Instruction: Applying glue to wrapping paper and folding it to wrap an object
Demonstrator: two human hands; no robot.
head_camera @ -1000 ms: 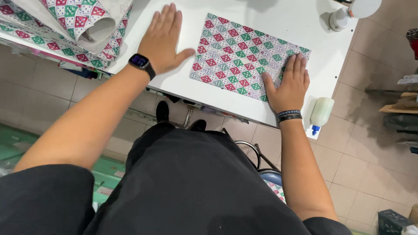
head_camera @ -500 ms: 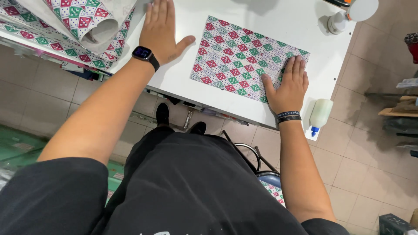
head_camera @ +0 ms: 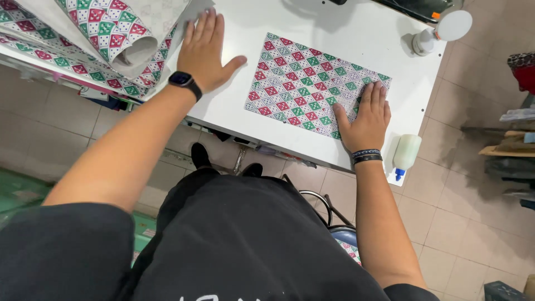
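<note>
Left hand has slid toward paper rolls, flat, spread; right hand stays flat pressing patterned sheet on desk.

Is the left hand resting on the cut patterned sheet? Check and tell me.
No: the left hand lies flat on the bare white table beside the paper rolls, while the right hand presses the patterned sheet.

Head camera, looking steeply down from above

The single view sits on the person's head and faces down over the chest and lap toward the white table, close enough that both forearms fill the frame; the table runs tilted across the top, tiled floor shows beneath and to the right, and no second view overlaps it
</note>
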